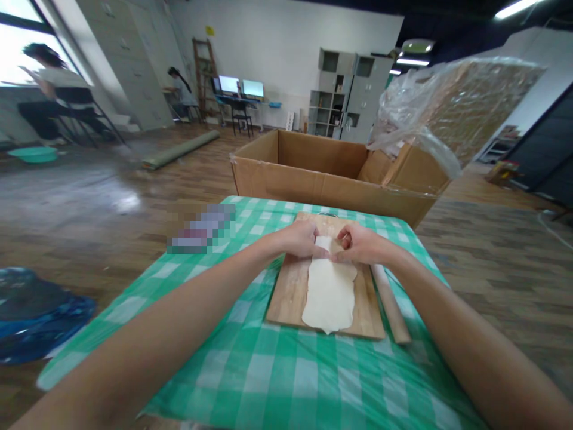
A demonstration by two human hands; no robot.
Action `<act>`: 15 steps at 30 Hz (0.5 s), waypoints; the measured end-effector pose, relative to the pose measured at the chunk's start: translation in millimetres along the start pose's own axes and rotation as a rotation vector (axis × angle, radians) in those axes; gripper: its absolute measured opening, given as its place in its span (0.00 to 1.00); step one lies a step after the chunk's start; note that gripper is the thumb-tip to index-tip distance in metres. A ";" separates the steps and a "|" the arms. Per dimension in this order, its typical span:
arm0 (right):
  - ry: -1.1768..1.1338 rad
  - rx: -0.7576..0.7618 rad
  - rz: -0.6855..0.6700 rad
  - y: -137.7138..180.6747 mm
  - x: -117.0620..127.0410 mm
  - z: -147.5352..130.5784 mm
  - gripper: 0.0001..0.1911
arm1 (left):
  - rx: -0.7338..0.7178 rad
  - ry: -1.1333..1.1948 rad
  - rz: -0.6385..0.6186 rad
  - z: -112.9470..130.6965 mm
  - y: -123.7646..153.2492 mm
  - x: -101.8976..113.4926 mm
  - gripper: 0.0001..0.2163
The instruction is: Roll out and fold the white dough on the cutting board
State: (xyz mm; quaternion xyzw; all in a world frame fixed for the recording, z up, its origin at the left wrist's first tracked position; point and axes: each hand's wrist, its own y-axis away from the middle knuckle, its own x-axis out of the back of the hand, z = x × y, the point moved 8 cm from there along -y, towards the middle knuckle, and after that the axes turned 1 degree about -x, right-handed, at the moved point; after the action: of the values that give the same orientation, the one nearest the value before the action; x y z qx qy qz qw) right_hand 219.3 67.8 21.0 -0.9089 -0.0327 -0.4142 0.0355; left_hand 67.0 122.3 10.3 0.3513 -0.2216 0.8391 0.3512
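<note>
A flat, pale sheet of dough point(330, 295) lies lengthwise on a wooden cutting board point(286, 298), its near edge wavy. At the sheet's far end, my left hand point(302, 238) grips the left side, thumb on top and fingers closed at the edge. Opposite it, my right hand point(358, 243) pinches the far end from the right with its fingers curled. The two thumbs come close together over the dough. A wooden rolling pin point(391, 307) rests along the board's right side, its far end hidden under my right wrist.
A green checked cloth point(250, 370) covers the table. A pixelated item point(201, 229) lies at its left edge. Beyond stands a large cardboard box point(322, 182) with plastic wrap point(412, 113). Two people sit at the left, and a rolled mat point(181, 149) lies on the floor.
</note>
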 end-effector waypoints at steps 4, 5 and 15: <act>-0.105 0.031 -0.056 -3.8 -5.8 0.3 0.23 | 0.041 0.171 -0.025 -1.4 -2.0 -2.1 0.13; -0.096 0.037 -0.065 -4.0 -6.0 -0.6 0.22 | 0.034 0.207 -0.028 0.8 -2.3 -1.8 0.12; -0.680 0.036 -0.072 -1.8 -9.3 -9.1 0.21 | 0.172 0.859 0.111 -0.8 -0.8 -9.2 0.14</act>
State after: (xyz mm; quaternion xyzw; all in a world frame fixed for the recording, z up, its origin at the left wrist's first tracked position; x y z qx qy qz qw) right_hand 206.3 68.5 19.9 -0.9925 -0.0822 -0.0878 0.0239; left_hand 71.8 119.3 3.1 -0.0137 -0.0034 0.9420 0.3353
